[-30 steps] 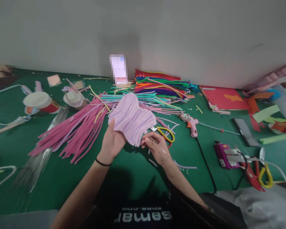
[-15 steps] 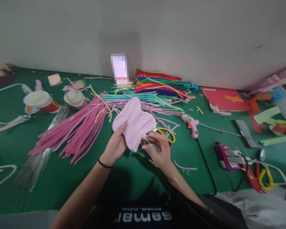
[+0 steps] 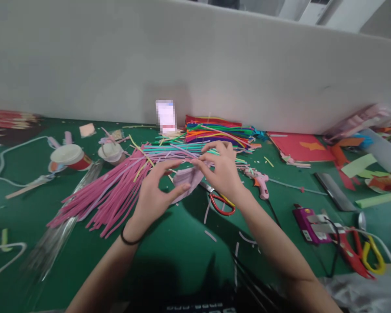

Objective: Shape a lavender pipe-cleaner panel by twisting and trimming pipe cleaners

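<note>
Holding the lilac piece point(image 3: 184, 177) above the green table point(image 3: 179, 243), near the middle of the view, with the left hand point(image 3: 154, 191). Gripping it there between thumb and fingers, with the thumb laid on the lower side, toward the body. Touching the upper right part of the same piece with the thumb of the right hand point(image 3: 223, 167), fingers bent above. Cannot tell if pinching there, because of the hidden edge behind the thumb. Seen tilted, almost from the side, so with only little of the flat face to read. On the left wrist, a black band point(image 3: 125, 239).

Just below the right hand, on the table, scissors point(image 3: 211, 198) with red and yellow handles. Near these, a few lilac scraps point(image 3: 210, 236). To the left of the left hand, many pink stems point(image 3: 106, 198) in a loose fan, partly over a bunch of clear strips point(image 3: 63, 224). Farther left, a cup point(image 3: 80, 162) with red side, and near it a white cup point(image 3: 112, 153). Behind the hands, coloured stems point(image 3: 215, 130) in a pile, beside a blurred bright screen point(image 3: 165, 115). To the right, lying on its side, a pink glue gun point(image 3: 263, 187); farther, a dark slab point(image 3: 334, 191) and a purple box point(image 3: 306, 221).
</note>
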Demonstrator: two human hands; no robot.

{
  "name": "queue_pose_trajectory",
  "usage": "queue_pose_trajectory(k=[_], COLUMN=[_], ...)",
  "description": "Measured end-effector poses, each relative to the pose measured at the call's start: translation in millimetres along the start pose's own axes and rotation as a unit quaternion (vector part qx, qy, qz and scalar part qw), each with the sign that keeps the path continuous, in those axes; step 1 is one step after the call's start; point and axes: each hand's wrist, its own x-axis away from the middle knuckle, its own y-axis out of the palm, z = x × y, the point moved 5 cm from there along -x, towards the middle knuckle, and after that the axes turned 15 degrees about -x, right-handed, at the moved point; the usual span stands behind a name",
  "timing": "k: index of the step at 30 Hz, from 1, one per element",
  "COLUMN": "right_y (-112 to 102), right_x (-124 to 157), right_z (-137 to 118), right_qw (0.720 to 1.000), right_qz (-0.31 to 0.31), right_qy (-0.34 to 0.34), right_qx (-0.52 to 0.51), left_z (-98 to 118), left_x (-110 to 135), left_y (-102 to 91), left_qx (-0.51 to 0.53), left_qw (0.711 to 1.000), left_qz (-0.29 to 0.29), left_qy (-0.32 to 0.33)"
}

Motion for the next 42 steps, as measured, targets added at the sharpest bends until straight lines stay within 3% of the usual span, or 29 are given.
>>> queue_pose_trajectory(k=[3, 5, 7, 9, 12, 23, 42], right_y=[17.5, 24.0, 28.6, 36.5, 47.5, 56.2, 51.7], right_x=[-7.4, -8.2, -5.9, -2.5, 1.9, 6.9, 8.3], right_z=[5.7, 10.8, 13.7, 12.8, 12.4, 17.0, 12.6], right_qw=[1.000, 0.999, 0.997, 0.997, 0.998, 0.992, 0.992], right_qz=[-0.006, 0.031, 0.074, 0.071, 0.051, 0.077, 0.049], right_qy=[0.012, 0.020, 0.011, -0.019, -0.041, -0.096, -0.120], right_qx=[0.009, -0.007, -0.021, -0.009, 0.016, -0.006, 0.000], left_z=[-19.6, -37.1, -48.0, -50.9, -46.1, -51.0, -54.2], left_x=[-28.4, -42.7, -52.0, -55.8, -53.7, -38.2, -32.7], left_y=[16.8, 25.5, 30.5, 31.9, 34.2, 39.5, 44.0], left_qx=[-0.003, 0.000, -0.001, -0.008, -0.004, -0.078, -0.078], left_qw=[1.000, 1.000, 0.999, 0.997, 0.995, 0.980, 0.978], left_qz=[-0.010, -0.001, 0.023, 0.066, 0.102, 0.180, 0.194], left_qy=[-0.006, -0.029, -0.037, -0.035, -0.018, -0.031, -0.020])
